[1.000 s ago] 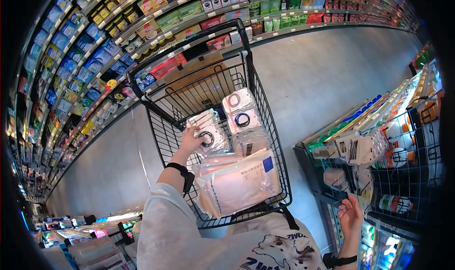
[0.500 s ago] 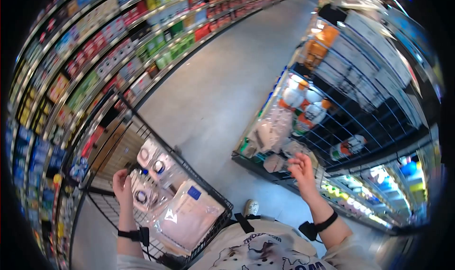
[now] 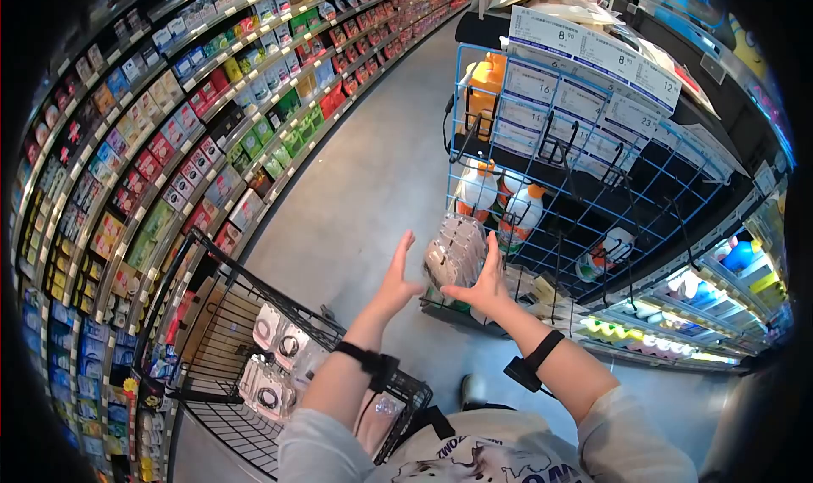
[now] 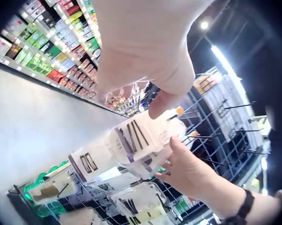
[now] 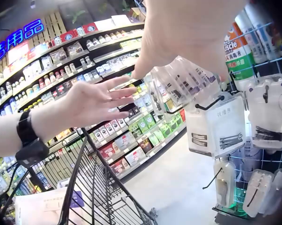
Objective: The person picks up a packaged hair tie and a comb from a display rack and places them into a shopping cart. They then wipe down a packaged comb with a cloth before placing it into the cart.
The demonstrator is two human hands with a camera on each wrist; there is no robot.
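A stack of clear plastic packs of hair clips (image 3: 453, 250) is at the wire rack's near corner. My right hand (image 3: 484, 281) grips the stack's side, thumb on one side and fingers on the other. Dark clips show through the top pack (image 4: 134, 136) in the left wrist view. My left hand (image 3: 396, 281) reaches up on the stack's other side, fingers extended and apart from it in the head view, holding nothing. In the right wrist view, the left palm (image 5: 87, 104) faces the packs. Other clip packs (image 5: 216, 126) hang on hooks below.
A black shopping cart (image 3: 224, 313) stands at the left, with hair-tie packs (image 3: 269, 390) and a pink bagged item (image 3: 381, 419) inside. The blue wire rack (image 3: 584, 195) carries white bottles (image 3: 521, 208), protruding hooks and price cards (image 3: 584, 47). Stocked shelves (image 3: 195, 144) line the aisle.
My left hand has left the cart and come across to the rack. My right hand has risen to the clip packs there. The view has turned right toward the rack.
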